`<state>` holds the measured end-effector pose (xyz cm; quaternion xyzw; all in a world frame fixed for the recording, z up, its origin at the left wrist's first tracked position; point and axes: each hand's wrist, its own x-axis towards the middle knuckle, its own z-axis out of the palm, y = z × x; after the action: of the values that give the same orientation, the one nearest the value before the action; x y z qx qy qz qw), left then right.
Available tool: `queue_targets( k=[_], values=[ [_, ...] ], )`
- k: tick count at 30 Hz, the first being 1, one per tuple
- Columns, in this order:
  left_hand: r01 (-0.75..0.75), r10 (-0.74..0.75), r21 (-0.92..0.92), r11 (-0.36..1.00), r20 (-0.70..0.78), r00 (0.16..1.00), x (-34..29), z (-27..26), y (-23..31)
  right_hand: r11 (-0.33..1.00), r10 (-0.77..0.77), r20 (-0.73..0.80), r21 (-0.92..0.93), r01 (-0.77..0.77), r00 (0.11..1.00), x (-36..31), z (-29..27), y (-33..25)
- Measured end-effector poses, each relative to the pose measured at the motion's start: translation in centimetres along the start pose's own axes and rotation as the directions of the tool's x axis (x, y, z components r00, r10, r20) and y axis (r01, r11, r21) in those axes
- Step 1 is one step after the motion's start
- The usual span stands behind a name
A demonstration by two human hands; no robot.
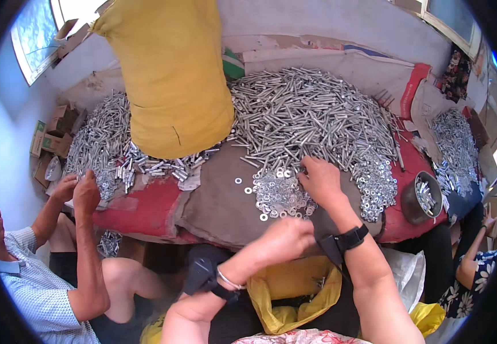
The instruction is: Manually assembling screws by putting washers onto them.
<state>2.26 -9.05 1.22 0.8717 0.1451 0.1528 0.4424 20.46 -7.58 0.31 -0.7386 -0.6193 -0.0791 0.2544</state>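
Observation:
My right hand (322, 180) reaches to the line where a big heap of silvery metal bolts or rods (311, 109) meets a pile of flat washers (280, 198). Its fingers are bent together with the tips down at the pieces; what they pinch is too small to make out. Nearer to me, my left hand (288, 238) is closed above the table's front edge, in front of the washers. Whatever is inside it is hidden. Below it, an opened yellow sack (263, 307) holds some metal pieces. Right of my right hand lies a pile of small nuts (377, 186).
A tall, full yellow sack (174, 80) stands on the table at the back left. Toward the right edge is a metal bowl (420, 198) of parts. A co-worker (42, 275) handles parts on the left; another person's arm (478, 241) shows at far right.

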Motion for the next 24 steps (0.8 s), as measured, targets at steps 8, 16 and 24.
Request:
queue_targets(
  k=[8, 16, 24],
  values=[
    [0.468, 0.008, 0.521, 0.714, -0.675, 0.738, 4.2, -10.5, -8.4, 0.997, -0.079, 0.003, -0.009, 0.079, 0.997, -0.2, 1.3, 0.8],
    [0.643, -0.091, 0.636, 0.427, -0.677, 0.730, 3.9, -14.3, -13.1, 0.979, 0.037, -0.231, 0.204, 0.011, 0.972, -2.1, -1.4, 2.3],
    [0.665, -0.141, 0.682, 0.304, -0.658, 0.739, 3.3, -14.8, -14.8, 0.645, 0.417, -0.090, 0.730, -0.224, 0.905, -5.9, -3.9, 5.1]
  ],
)
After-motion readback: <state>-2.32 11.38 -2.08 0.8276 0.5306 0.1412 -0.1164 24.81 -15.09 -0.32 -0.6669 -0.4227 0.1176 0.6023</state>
